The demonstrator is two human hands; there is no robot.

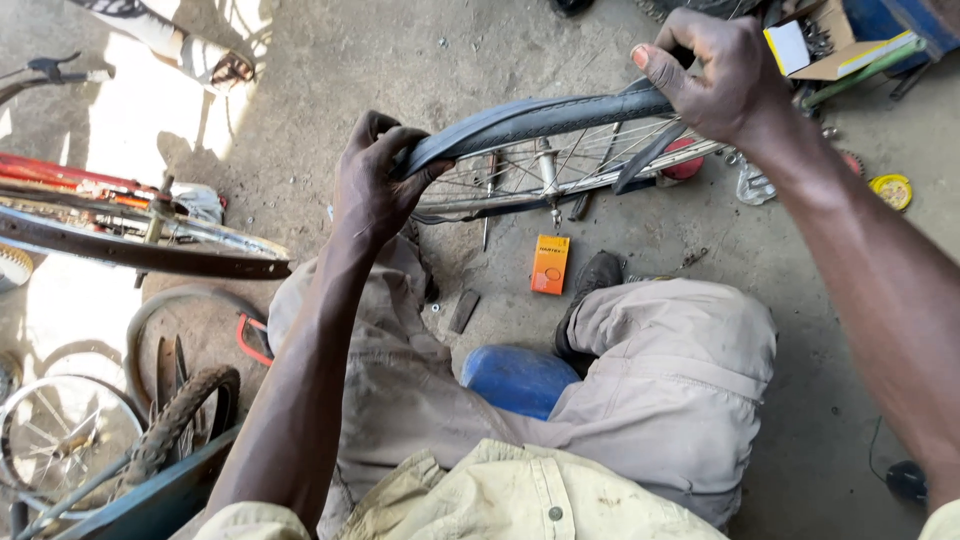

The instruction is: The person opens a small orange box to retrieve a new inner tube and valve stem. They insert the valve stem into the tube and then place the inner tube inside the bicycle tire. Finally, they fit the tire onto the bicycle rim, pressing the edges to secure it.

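A spoked bicycle wheel [560, 170] stands upright on the concrete floor in front of my knees. A black tyre [530, 120] runs along its top. My left hand [375, 180] grips the tyre at its left end, fingers curled over it. My right hand [715, 75] clamps the tyre at the right end, thumb pressed on the tread. Under the wheel, a small orange box [550, 264] lies on the floor next to my black shoe [595, 275].
I sit on a blue seat [515, 378]. A red-framed bicycle with a bare rim [140, 245] stands at left, with spare wheels and a knobbly tyre [185, 415] below it. A cardboard box of parts [820, 40] and a yellow tin lid [890, 190] lie at upper right.
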